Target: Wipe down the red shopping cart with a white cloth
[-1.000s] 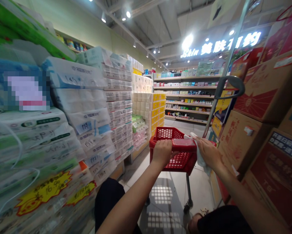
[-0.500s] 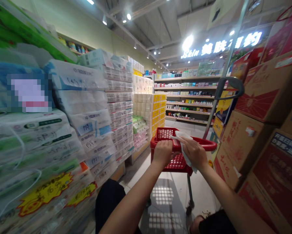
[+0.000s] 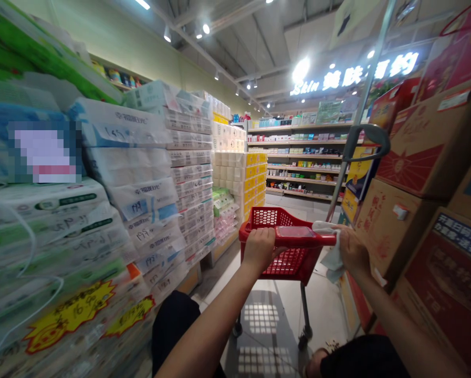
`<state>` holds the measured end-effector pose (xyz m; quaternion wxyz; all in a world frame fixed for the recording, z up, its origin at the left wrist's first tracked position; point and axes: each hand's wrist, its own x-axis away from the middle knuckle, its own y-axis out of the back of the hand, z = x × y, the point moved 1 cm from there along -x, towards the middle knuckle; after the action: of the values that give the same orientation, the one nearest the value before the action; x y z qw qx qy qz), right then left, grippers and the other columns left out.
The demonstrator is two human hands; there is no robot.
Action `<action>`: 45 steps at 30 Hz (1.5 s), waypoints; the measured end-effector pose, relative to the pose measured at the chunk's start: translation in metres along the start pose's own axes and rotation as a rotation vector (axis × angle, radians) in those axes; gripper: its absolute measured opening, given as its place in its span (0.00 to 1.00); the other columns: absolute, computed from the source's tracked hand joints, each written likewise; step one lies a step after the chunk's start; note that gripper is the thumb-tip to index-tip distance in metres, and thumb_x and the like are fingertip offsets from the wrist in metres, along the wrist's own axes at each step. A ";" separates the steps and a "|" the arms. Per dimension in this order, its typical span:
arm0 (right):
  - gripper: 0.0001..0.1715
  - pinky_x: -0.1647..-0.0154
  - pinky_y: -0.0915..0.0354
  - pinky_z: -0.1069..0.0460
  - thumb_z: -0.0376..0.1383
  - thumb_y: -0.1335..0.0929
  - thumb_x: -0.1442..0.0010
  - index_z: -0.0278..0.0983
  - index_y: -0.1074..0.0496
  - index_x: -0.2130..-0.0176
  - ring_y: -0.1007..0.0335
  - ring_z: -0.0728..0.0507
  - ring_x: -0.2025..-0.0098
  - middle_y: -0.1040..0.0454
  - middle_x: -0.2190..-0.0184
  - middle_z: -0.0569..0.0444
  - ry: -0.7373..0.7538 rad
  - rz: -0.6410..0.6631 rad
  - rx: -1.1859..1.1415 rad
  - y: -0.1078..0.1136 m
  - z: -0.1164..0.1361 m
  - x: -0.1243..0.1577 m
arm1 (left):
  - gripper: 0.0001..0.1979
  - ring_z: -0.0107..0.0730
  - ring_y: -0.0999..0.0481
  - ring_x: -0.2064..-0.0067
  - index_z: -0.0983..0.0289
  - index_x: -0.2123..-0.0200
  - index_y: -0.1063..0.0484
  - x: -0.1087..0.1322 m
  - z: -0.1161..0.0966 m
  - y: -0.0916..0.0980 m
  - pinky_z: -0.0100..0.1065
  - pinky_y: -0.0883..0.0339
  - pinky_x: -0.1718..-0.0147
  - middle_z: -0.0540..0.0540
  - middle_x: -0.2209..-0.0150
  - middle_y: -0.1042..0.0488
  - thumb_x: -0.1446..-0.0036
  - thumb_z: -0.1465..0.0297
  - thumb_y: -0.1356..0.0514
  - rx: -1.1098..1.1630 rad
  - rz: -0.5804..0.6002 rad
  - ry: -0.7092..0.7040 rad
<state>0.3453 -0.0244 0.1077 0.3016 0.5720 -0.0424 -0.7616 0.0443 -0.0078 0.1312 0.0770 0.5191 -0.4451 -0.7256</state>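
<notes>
- Moved to the right since half a second ago: the right hand (image 3: 352,252) and the white cloth (image 3: 333,260). Both were seen near the middle of the red handle (image 3: 298,240) then, and are now seen at its right end.
- Kept in the same spot, left of the handle's middle: the left hand (image 3: 261,247).
- The left fingers are closed around the handle.
- The cloth is held in the bent right fingers, with part of it hanging below the handle; how tight the grip is cannot be told.
- The cart (image 3: 290,262) is stood on the pale floor (image 3: 330,310), between two rows of goods.
- On the left, paper packs (image 3: 191,194) are piled high, and yellow tags (image 3: 75,312) are put low on them.
- On the right, boxes (image 3: 385,226) are stacked.
- Ahead, small goods are set out on shelves (image 3: 304,142), and a bright sign (image 3: 371,71) is seen above.
</notes>
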 end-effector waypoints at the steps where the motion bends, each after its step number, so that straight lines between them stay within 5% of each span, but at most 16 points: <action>1: 0.25 0.43 0.40 0.43 0.40 0.48 0.32 0.38 0.30 0.49 0.34 0.41 0.45 0.28 0.50 0.46 -0.020 -0.059 -0.006 -0.004 0.010 0.006 | 0.26 0.43 0.31 0.61 0.65 0.59 0.34 0.000 0.000 0.000 0.41 0.40 0.59 0.59 0.63 0.30 0.41 0.47 0.48 -0.004 0.001 0.005; 5: 0.26 0.36 0.50 0.37 0.38 0.47 0.32 0.39 0.39 0.39 0.44 0.40 0.37 0.36 0.40 0.47 0.070 -0.132 0.043 -0.021 0.057 0.028 | 0.25 0.43 0.31 0.61 0.65 0.59 0.34 -0.001 -0.003 0.000 0.41 0.40 0.60 0.59 0.63 0.30 0.41 0.48 0.48 -0.019 0.007 0.014; 10: 0.30 0.34 0.52 0.38 0.35 0.46 0.33 0.42 0.50 0.33 0.49 0.41 0.34 0.44 0.35 0.51 0.245 0.014 0.019 -0.037 0.114 0.033 | 0.20 0.43 0.30 0.61 0.66 0.59 0.34 -0.005 -0.012 -0.004 0.41 0.39 0.60 0.60 0.63 0.29 0.39 0.54 0.47 -0.028 0.010 0.027; 15: 0.28 0.35 0.47 0.44 0.35 0.45 0.33 0.43 0.45 0.35 0.45 0.44 0.36 0.41 0.36 0.54 0.383 0.198 -0.089 -0.046 0.153 0.017 | 0.14 0.42 0.28 0.60 0.70 0.51 0.35 -0.009 -0.019 -0.008 0.41 0.38 0.59 0.62 0.60 0.28 0.38 0.69 0.48 -0.052 0.015 0.033; 20: 0.24 0.39 0.41 0.45 0.38 0.45 0.32 0.44 0.36 0.40 0.37 0.44 0.40 0.31 0.43 0.55 0.314 0.254 -0.060 -0.037 0.131 -0.006 | 0.21 0.41 0.26 0.60 0.65 0.53 0.33 -0.015 0.007 0.008 0.37 0.36 0.62 0.59 0.59 0.26 0.41 0.55 0.44 0.092 0.166 -0.097; 26: 0.24 0.41 0.39 0.44 0.41 0.45 0.32 0.43 0.32 0.43 0.35 0.42 0.42 0.29 0.45 0.53 0.152 0.254 0.064 -0.025 0.091 -0.021 | 0.25 0.41 0.28 0.57 0.62 0.65 0.30 -0.011 0.054 0.013 0.39 0.36 0.55 0.56 0.62 0.26 0.45 0.44 0.44 0.155 0.177 -0.113; 30: 0.24 0.40 0.41 0.42 0.39 0.45 0.32 0.41 0.32 0.43 0.35 0.42 0.42 0.28 0.47 0.51 0.210 0.144 0.048 -0.040 0.109 -0.010 | 0.23 0.39 0.29 0.57 0.64 0.65 0.32 -0.007 0.049 -0.001 0.38 0.36 0.57 0.57 0.61 0.28 0.43 0.47 0.44 0.214 0.102 -0.032; 37: 0.24 0.41 0.39 0.40 0.36 0.43 0.33 0.41 0.35 0.41 0.34 0.41 0.44 0.28 0.47 0.48 0.374 0.157 -0.053 -0.064 0.177 0.016 | 0.15 0.40 0.30 0.55 0.63 0.60 0.33 -0.006 0.032 -0.010 0.40 0.37 0.53 0.57 0.59 0.28 0.41 0.57 0.42 0.207 0.051 -0.007; 40: 0.23 0.43 0.38 0.42 0.37 0.42 0.33 0.43 0.35 0.41 0.33 0.42 0.46 0.27 0.48 0.50 0.415 0.218 -0.031 -0.056 0.171 0.012 | 0.16 0.39 0.29 0.56 0.63 0.60 0.32 -0.005 0.034 -0.005 0.38 0.36 0.55 0.57 0.59 0.27 0.41 0.55 0.42 0.213 0.049 -0.002; 45: 0.20 0.41 0.41 0.44 0.38 0.41 0.33 0.44 0.33 0.44 0.35 0.42 0.43 0.28 0.47 0.53 0.459 0.230 0.000 -0.038 0.123 -0.002 | 0.23 0.36 0.27 0.62 0.62 0.64 0.30 -0.007 0.044 0.009 0.33 0.36 0.64 0.53 0.64 0.26 0.48 0.47 0.40 0.275 0.169 -0.002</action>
<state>0.2198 -0.0264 0.1360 0.3877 0.7213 -0.0377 -0.5728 0.0077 0.0155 0.1452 0.0656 0.4846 -0.5825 -0.6493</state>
